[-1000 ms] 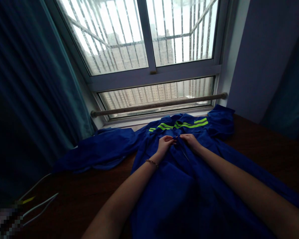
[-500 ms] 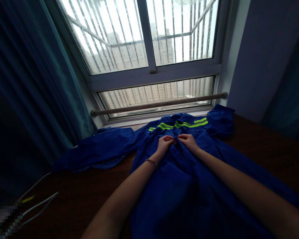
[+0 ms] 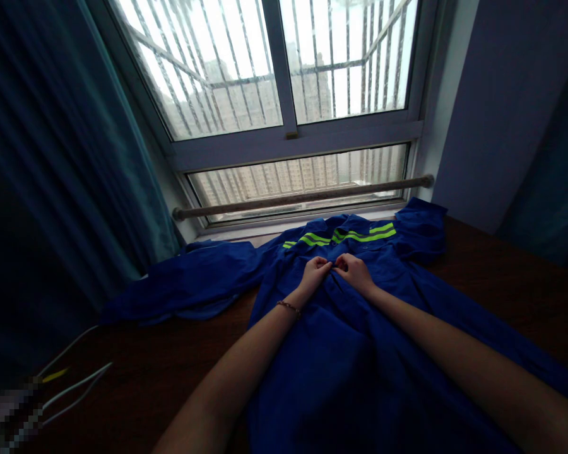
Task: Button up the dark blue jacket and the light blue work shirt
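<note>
A blue work jacket (image 3: 331, 353) with yellow-green reflective stripes (image 3: 345, 237) lies spread on a dark wooden table (image 3: 161, 372), collar toward the window. My left hand (image 3: 315, 271) and my right hand (image 3: 355, 270) meet at the middle of the jacket's front, just below the stripes. Both have curled fingers pinching the cloth along the front opening, fingertips almost touching. What is between the fingertips is too small to make out. A thin bracelet (image 3: 288, 308) sits on my left wrist. One sleeve (image 3: 189, 284) stretches out to the left.
A barred window (image 3: 288, 82) with a horizontal rail (image 3: 303, 197) is right behind the table. Dark teal curtains (image 3: 61, 157) hang at the left and far right. White cables (image 3: 71, 391) lie at the table's near left corner.
My two hands have drawn slightly closer together on the jacket front, the right one sliding a little left. The jacket itself has barely shifted.
</note>
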{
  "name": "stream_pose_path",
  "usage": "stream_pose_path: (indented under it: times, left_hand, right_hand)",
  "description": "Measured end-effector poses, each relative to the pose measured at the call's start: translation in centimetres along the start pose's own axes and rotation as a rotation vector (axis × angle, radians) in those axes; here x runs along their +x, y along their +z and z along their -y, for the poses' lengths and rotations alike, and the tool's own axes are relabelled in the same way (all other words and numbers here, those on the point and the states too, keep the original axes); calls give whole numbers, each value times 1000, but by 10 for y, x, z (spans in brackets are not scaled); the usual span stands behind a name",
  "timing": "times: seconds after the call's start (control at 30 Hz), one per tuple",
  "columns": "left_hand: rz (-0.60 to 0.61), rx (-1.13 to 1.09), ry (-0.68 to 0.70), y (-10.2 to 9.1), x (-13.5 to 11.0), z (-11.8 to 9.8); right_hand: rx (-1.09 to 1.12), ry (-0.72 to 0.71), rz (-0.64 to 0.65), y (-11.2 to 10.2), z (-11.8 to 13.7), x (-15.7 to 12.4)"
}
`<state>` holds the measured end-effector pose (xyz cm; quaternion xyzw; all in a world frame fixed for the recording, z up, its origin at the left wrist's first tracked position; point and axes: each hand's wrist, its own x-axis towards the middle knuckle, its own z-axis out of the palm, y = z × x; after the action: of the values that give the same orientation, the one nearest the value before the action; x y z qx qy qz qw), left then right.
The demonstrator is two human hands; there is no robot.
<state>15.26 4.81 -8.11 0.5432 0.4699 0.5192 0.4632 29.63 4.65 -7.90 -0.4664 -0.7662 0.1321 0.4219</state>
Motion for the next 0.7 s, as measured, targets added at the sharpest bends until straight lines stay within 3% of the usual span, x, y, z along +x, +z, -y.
stream_pose_path:
  times: [0.37,0.7]
  left_hand:
    - [-12,-155,-133,1,-7,-11]
    - [-10,-204,-125,1,-5,-7]
  right_hand:
    - [15,-11,-4,0,1,-1]
    - [56,-59,-59,-5,7,-2]
